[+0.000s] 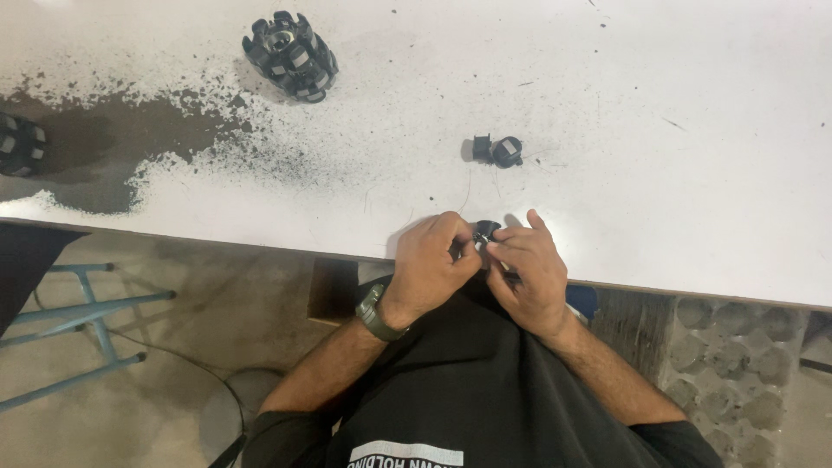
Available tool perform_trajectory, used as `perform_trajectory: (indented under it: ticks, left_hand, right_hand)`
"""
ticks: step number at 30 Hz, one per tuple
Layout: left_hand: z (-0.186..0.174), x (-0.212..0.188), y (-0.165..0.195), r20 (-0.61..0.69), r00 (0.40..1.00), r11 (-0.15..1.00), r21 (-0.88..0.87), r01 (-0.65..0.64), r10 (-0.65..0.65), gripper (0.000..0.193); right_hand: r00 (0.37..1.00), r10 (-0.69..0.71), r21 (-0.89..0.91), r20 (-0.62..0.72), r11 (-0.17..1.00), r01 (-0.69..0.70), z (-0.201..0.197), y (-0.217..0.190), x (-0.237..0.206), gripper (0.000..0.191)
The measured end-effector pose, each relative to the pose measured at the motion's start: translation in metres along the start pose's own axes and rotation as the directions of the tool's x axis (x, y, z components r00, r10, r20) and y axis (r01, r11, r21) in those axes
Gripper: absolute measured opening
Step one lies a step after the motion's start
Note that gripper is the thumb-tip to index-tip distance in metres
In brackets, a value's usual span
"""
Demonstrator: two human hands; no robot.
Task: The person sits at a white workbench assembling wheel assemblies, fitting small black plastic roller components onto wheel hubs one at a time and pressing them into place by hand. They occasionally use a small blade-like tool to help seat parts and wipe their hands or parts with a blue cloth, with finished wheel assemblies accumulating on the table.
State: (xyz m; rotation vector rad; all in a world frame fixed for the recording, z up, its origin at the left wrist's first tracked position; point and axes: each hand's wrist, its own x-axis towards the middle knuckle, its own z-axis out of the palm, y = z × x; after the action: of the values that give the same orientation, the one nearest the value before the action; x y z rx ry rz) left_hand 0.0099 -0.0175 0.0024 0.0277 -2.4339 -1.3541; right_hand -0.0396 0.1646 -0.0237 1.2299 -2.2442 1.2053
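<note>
Black part [485,230], pinched between left hand [431,267] and right hand [526,270] at the table [693,173] edge, risked dropping toward six o'clock.

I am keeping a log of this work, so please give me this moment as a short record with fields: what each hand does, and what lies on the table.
left hand: left hand pinches a small black part at the table's near edge
right hand: right hand grips the same part from the other side
wrist: green watch on the left wrist
table: white table, dark worn patch at the left
near the hands: small black piece, apart from both hands
farther back: round black slotted part
left edge: another black part, cut off by the frame
</note>
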Motion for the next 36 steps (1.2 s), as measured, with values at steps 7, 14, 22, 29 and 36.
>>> perform_trajectory:
  ticks: [7, 14, 22, 29, 36]
  left_hand:
    - [-0.002, -0.001, 0.0, 0.021, 0.999, 1.0, -0.018, -0.024, 0.024, 0.01]
    - [-0.021, 0.007, 0.001, 0.07, 0.997, 0.992, -0.112, 0.051, -0.043, 0.015]
    - [-0.026, 0.062, 0.001, 0.009, 0.992, 0.926, 0.358, -0.118, 0.122, 0.042]
    - [-0.001, 0.11, -0.007, 0.064, 0.997, 0.873, 0.483, -0.068, 0.042, 0.037]
    - [-0.011, 0.067, -0.005, 0.129, 0.983, 0.901, 0.399, -0.173, 0.131, 0.023]
  right_hand:
    - [0.999, 0.013, -0.039, 0.033, 0.999, -0.012, -0.002, -0.001, -0.003, 0.035]
    - [0.975, 0.124, -0.346, -0.184, 0.92, -0.183, -0.068, 0.069, 0.002, 0.018]
    - [0.845, 0.372, -0.144, -0.385, 0.88, -0.453, -0.097, 0.09, -0.014, 0.012]
    - [0.93, 0.296, -0.225, -0.216, 0.912, -0.343, -0.082, 0.068, 0.001, 0.016]
    - [0.96, 0.224, -0.182, -0.168, 0.95, -0.253, -0.084, 0.055, 0.007, 0.014]
